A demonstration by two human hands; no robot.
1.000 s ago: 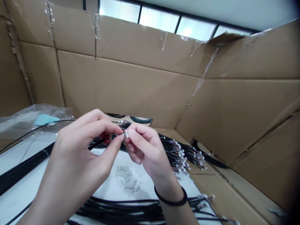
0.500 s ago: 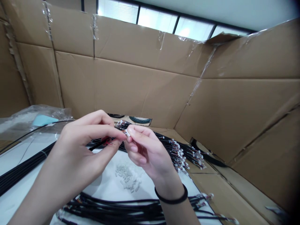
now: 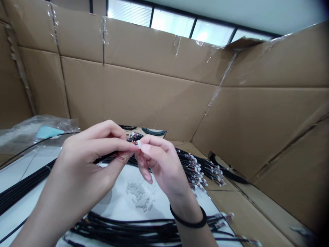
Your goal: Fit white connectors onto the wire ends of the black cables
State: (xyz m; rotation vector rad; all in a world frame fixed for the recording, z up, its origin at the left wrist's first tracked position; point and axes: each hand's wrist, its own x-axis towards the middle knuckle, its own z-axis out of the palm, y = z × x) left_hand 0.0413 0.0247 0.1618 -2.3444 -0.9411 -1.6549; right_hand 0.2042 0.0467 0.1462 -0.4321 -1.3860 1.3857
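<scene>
My left hand [image 3: 84, 164] pinches the end of a thin black cable [image 3: 106, 158] with red wire tips between thumb and forefinger. My right hand [image 3: 160, 164], with a black band on its wrist, pinches a small white connector housing [image 3: 139, 144] at its fingertips. The two pinches meet above the white table top [image 3: 120, 206]. Beneath them lies a small heap of loose white connector housings [image 3: 140, 195]. A long bundle of black cables [image 3: 195, 166] with white-tipped ends runs across the table behind my hands.
Tall cardboard walls [image 3: 154, 96] taped together enclose the table on three sides. Another bundle of black cables [image 3: 128, 231] lies along the near edge. A clear plastic bag [image 3: 33, 132] with a blue item sits at the far left. Coiled wires [image 3: 154, 131] rest by the back wall.
My hands have stayed pinched together at the same spot. My right hand's fingers have curled over a little and the connector has shifted slightly against the cable end.
</scene>
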